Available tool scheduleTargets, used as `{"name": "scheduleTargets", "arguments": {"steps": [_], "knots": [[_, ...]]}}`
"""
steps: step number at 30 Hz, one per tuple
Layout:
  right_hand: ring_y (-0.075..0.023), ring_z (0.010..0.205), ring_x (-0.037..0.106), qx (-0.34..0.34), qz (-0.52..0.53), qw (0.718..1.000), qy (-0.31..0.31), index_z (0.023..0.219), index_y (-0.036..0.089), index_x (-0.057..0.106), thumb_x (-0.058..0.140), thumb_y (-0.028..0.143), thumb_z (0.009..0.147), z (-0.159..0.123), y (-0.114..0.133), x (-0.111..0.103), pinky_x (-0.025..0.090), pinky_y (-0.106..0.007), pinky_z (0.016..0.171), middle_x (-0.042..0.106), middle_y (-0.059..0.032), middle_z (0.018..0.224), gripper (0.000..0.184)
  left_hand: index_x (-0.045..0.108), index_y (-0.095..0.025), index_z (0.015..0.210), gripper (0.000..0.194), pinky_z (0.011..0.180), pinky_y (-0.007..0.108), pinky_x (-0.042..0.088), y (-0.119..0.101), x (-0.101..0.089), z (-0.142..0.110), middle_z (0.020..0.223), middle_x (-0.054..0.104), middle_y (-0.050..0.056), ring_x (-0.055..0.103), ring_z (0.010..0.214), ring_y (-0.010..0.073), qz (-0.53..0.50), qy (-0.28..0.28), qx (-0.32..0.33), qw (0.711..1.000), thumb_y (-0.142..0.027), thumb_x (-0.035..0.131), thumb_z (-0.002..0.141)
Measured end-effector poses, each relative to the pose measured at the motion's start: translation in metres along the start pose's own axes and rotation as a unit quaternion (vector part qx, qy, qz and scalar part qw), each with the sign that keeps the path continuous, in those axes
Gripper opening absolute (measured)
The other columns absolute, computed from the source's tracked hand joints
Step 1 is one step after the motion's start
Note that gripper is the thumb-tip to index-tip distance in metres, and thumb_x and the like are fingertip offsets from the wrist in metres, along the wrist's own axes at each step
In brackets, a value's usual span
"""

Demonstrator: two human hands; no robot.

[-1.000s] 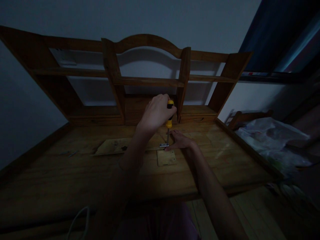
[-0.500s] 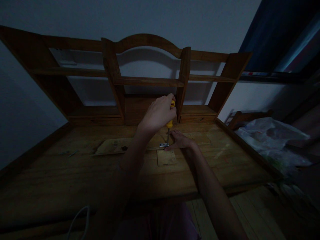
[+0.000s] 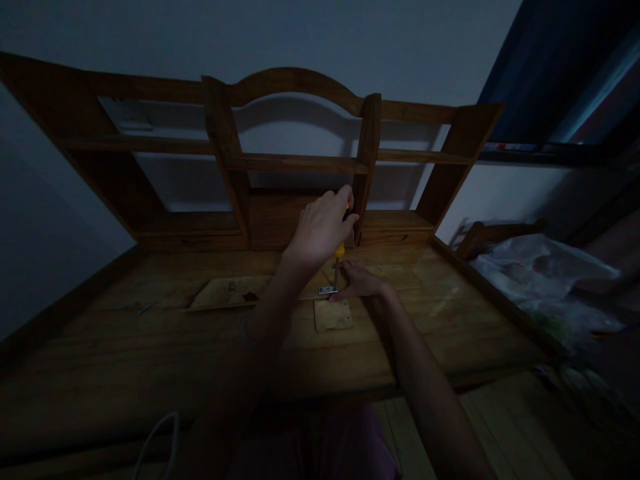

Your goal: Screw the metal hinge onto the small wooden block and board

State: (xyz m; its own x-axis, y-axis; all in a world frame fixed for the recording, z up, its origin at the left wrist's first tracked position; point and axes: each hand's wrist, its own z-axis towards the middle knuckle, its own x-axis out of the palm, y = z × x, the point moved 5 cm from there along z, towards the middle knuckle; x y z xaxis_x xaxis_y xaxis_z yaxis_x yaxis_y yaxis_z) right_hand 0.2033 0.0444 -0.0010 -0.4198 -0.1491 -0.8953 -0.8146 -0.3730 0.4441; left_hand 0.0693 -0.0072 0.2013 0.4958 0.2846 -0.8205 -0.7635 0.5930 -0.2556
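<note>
Cable (image 3: 175,427), white, looped at the near edge of the desk (image 3: 190,360), left of centre. Square wooden piece (image 3: 333,316): flat on the desk, small holes visible, just nearer than the metal fitting (image 3: 327,291). Fitting: lies near the middle of the desk, small and bright; screw details too small to tell. Right hand (image 3: 359,280): low over the work, thumb and fingers spread, thumb beside the fitting. Screwdriver (image 3: 339,253): close to upright, shaft down, tip at the right end of the fitting. Left hand (image 3: 323,225): closed around the yellow and black handle. Long board (image 3: 227,293): flat, slanted left end, dark mark on its face, partly hidden by the left forearm. Thin metal piece (image 3: 147,307): towards the desk's left edge. Plastic bag (image 3: 545,267): beyond the right edge, by a wooden chair (image 3: 500,233). Shelf unit (image 3: 300,162): along the far edge, against the wall (image 3: 320,33).
</note>
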Motion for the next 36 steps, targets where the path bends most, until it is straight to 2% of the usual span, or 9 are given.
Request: {"name": "scheduleTargets", "arguments": {"steps": [10,19,30,36], "knots": [[-0.0374,0.130,0.046,0.008,-0.005,1.000,0.002,0.131,0.017,0.054,0.082,0.072,0.053,-0.0008,0.0041,-0.0027,0.038,-0.049,0.109,0.052,-0.0168,0.135,0.100,0.058,-0.019,0.117,0.025,0.094,0.033,0.045,-0.0012,0.0001,0.0019,0.107,0.068,0.008,0.062,0.108,0.0242,-0.022,-0.009,-0.020,1.000,-0.029,0.058,0.094],[-0.0358,0.132,0.045,-0.007,0.003,1.000,-0.001,0.134,0.016,0.052,0.082,0.072,0.053,-0.0001,0.0029,-0.0022,0.035,-0.047,0.112,0.051,-0.0170,0.136,0.103,0.060,-0.019,0.116,0.024,0.097,0.038,0.045,0.0009,0.0033,0.0023,0.115,0.060,0.011,0.060,0.107,0.0263,-0.013,-0.010,-0.010,1.000,-0.030,0.055,0.095],[-0.0378,0.127,0.048,0.005,-0.015,1.000,-0.001,0.128,0.016,0.055,0.081,0.074,0.053,0.0003,0.0041,-0.0030,0.038,-0.048,0.110,0.054,-0.0172,0.130,0.098,0.056,-0.017,0.119,0.030,0.097,0.038,0.045,0.0034,0.0093,0.0074,0.115,0.066,0.012,0.060,0.112,0.0266,-0.039,-0.009,-0.013,0.999,-0.031,0.061,0.092],[-0.0384,0.124,0.049,0.010,-0.010,1.000,-0.004,0.124,0.017,0.056,0.081,0.073,0.051,0.0002,0.0021,-0.0022,0.040,-0.049,0.107,0.055,-0.0161,0.127,0.096,0.054,-0.018,0.121,0.028,0.092,0.038,0.048,0.0027,0.0078,0.0051,0.111,0.067,0.012,0.063,0.107,0.0261,-0.075,0.007,-0.005,0.997,-0.025,0.057,0.093]]}}
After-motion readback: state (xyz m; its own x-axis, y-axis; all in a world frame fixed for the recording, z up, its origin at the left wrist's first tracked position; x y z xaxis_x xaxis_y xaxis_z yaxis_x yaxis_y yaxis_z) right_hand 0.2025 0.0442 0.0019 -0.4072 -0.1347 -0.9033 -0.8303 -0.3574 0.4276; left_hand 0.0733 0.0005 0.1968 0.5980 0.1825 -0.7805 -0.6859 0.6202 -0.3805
